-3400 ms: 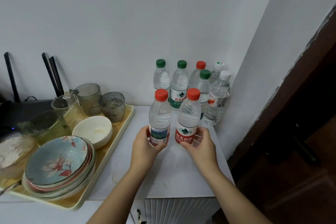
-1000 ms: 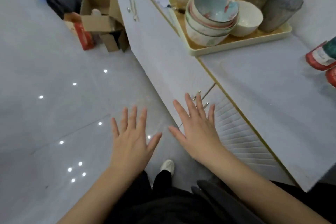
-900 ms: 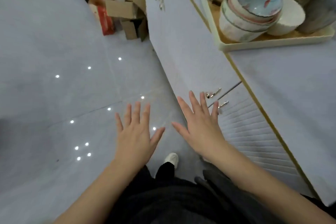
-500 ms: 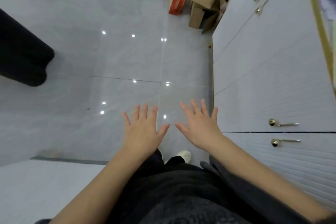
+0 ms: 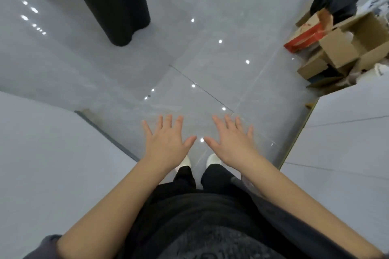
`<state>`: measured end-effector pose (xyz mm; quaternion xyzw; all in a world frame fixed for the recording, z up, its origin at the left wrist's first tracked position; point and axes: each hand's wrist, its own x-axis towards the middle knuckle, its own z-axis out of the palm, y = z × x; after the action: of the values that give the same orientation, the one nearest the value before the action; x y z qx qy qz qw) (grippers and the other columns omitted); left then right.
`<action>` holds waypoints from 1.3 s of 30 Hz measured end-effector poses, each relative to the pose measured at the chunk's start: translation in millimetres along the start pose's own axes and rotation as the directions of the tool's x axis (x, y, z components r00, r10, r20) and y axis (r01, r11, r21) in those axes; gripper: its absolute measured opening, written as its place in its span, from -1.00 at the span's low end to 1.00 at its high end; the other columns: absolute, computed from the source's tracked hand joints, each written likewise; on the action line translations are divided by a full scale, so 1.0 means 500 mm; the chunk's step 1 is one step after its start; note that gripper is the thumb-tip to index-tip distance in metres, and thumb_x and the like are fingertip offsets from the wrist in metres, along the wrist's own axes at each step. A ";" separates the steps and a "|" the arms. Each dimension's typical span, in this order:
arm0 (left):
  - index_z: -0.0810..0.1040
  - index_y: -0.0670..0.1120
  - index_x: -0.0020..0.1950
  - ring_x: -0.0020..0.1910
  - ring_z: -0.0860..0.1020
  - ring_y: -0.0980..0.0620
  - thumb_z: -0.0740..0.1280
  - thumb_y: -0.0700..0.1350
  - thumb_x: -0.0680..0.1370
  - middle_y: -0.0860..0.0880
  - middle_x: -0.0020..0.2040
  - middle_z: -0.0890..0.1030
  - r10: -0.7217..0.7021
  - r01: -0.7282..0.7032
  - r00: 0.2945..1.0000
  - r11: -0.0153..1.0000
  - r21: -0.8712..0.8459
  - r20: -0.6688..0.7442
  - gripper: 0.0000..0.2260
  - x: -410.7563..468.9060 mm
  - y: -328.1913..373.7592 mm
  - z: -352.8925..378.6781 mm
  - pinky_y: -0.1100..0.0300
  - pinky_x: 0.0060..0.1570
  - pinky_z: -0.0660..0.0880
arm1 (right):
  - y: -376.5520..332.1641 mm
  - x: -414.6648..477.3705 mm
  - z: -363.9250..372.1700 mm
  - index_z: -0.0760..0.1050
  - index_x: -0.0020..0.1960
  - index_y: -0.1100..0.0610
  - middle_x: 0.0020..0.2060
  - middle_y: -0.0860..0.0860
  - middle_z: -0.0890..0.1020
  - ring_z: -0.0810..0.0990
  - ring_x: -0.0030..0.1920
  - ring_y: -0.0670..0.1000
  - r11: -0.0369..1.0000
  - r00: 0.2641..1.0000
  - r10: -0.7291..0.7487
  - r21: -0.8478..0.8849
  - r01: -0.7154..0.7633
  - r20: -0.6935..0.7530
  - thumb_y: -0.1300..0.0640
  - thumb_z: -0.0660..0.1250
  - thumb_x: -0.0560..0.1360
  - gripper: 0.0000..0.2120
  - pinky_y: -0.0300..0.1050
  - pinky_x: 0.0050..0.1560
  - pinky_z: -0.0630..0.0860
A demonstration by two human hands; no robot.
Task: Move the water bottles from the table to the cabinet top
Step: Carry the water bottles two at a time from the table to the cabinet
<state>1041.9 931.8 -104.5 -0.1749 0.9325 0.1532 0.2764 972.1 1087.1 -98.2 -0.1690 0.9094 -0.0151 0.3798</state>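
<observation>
Downward only, onto glossy grey floor tiles, with the water bottles out of frame and so nothing to tell of their look or place. Cut off at the right edge, a white cabinet front, its top unseen; cut off at the left, a pale slab of uncertain kind; half hidden beneath the wrists, white shoes. Spread flat and grasping nothing, left hand and right hand, side by side above the floor, thumbs nearly meeting.
</observation>
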 end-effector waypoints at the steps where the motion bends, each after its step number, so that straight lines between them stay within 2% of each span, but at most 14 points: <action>1: -0.01 0.00 0.58 0.57 -0.07 -0.12 -0.01 0.29 0.59 -0.10 0.59 0.03 -0.032 0.031 0.999 0.999 -0.024 -0.011 -0.36 0.004 -0.015 -0.005 -0.29 0.45 -0.20 | -0.015 0.014 -0.009 -0.13 0.60 -0.07 0.60 0.06 -0.13 -0.22 0.57 0.17 0.999 1.000 -0.025 -0.031 0.025 0.008 -0.28 0.02 0.60 -0.32 0.34 0.49 -0.20; 10: 0.00 0.03 0.58 0.57 -0.05 -0.12 -0.01 0.30 0.58 -0.08 0.59 0.06 -0.287 0.275 0.957 0.943 -0.187 -0.039 -0.36 0.052 -0.107 -0.045 -0.31 0.42 -0.21 | -0.141 0.161 -0.086 -0.10 0.59 -0.07 0.60 0.06 -0.06 -0.18 0.58 0.19 0.944 0.971 -0.226 -0.227 0.238 0.080 -0.29 0.02 0.59 -0.33 0.35 0.48 -0.17; 23: -0.06 0.03 0.58 0.57 -0.10 -0.11 -0.02 0.31 0.58 -0.07 0.60 0.00 -0.542 0.510 0.841 0.797 -0.323 -0.010 -0.34 0.231 -0.178 -0.201 -0.34 0.43 -0.17 | -0.327 0.404 -0.293 -0.14 0.59 -0.08 0.60 0.07 -0.10 -0.21 0.57 0.19 0.751 0.869 -0.444 -0.438 0.494 0.218 -0.29 0.02 0.59 -0.32 0.36 0.47 -0.19; 29: -0.06 0.04 0.58 0.57 -0.10 -0.12 -0.03 0.32 0.57 -0.08 0.60 0.00 -0.598 0.557 0.802 0.742 -0.373 0.007 -0.34 0.281 -0.229 -0.248 -0.34 0.43 -0.17 | -0.402 0.465 -0.333 -0.13 0.59 -0.08 0.60 0.07 -0.07 -0.20 0.57 0.19 0.662 0.826 -0.495 -0.498 0.560 0.271 -0.30 0.00 0.59 -0.32 0.38 0.48 -0.18; 33: -0.04 0.03 0.58 0.57 -0.10 -0.12 -0.02 0.31 0.58 -0.09 0.60 0.00 -0.612 0.566 0.791 0.718 -0.405 0.020 -0.35 0.307 -0.289 -0.274 -0.35 0.43 -0.16 | -0.467 0.507 -0.344 -0.13 0.59 -0.09 0.60 0.07 -0.08 -0.19 0.57 0.20 0.638 0.819 -0.497 -0.519 0.569 0.288 -0.31 0.00 0.58 -0.32 0.39 0.47 -0.18; 39: -0.10 0.04 0.59 0.57 -0.16 -0.14 -0.04 0.33 0.57 -0.10 0.60 -0.06 -0.551 0.542 0.830 0.764 -0.349 0.084 -0.32 0.370 -0.428 -0.317 -0.35 0.42 -0.21 | -0.607 0.581 -0.365 -0.14 0.59 -0.09 0.60 0.06 -0.08 -0.19 0.57 0.20 0.654 0.838 -0.464 -0.528 0.542 0.286 -0.30 0.01 0.59 -0.32 0.36 0.48 -0.19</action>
<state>911.1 635.8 -123.5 -0.4877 0.8002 0.2315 0.2612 744.8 690.0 -120.3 -0.5241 0.7590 0.1735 0.3451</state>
